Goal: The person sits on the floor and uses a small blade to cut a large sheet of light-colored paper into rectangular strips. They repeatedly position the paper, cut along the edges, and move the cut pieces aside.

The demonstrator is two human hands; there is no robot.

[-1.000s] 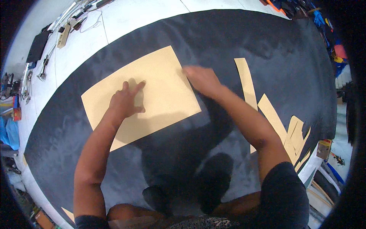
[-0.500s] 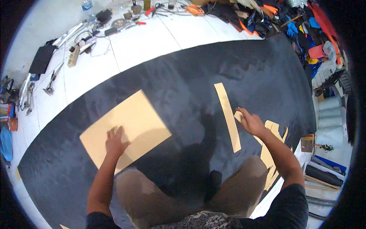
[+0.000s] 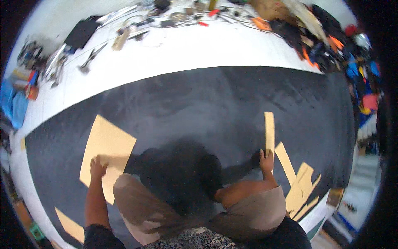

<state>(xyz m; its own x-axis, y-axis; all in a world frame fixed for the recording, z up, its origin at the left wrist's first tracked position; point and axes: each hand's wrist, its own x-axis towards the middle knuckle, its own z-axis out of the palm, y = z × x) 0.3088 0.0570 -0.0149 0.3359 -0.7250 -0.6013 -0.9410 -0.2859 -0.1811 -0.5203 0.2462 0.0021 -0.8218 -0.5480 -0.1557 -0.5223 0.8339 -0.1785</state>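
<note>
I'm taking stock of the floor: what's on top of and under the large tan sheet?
The left hand appears to rest on the large tan sheet; the left knee hides part of its edge. The black mat shows around the sheet; anything directly beneath is covered.

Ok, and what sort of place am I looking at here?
Likely a small workshop with work done at floor level: a broad black sheet bears tan strips, tools lie beyond it, and a jumbled heap sits at the far right.
</note>
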